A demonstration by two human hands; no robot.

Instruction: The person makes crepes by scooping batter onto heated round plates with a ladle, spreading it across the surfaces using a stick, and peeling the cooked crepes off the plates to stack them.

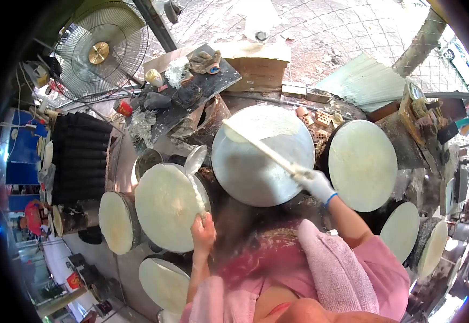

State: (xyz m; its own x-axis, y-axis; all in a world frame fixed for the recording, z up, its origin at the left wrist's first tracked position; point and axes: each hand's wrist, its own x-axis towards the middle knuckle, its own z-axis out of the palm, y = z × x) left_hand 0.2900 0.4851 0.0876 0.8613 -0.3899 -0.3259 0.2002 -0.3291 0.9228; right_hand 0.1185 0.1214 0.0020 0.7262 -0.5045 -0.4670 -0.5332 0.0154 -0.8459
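My left hand (pixel 204 234) is closed around the handle of a metal ladle (pixel 195 160), its bowl raised beside a round pan coated with a pale layer (pixel 170 200). My right hand (pixel 315 184), in a white glove with a blue wristband, grips a long pale stick (pixel 260 145). The stick reaches across a large round metal griddle (pixel 264 185). On the griddle's far part lies a thin pale sheet (pixel 272 123), close to the stick's far end. Whether the stick touches the sheet, I cannot tell.
More round pans with pale tops stand around me, such as one at right (pixel 362 166) and one at left (pixel 117 222). A dark board (pixel 213 81) holds cloths and plastic bags. A fan (pixel 100 52) and a cardboard box (pixel 259 72) stand beyond.
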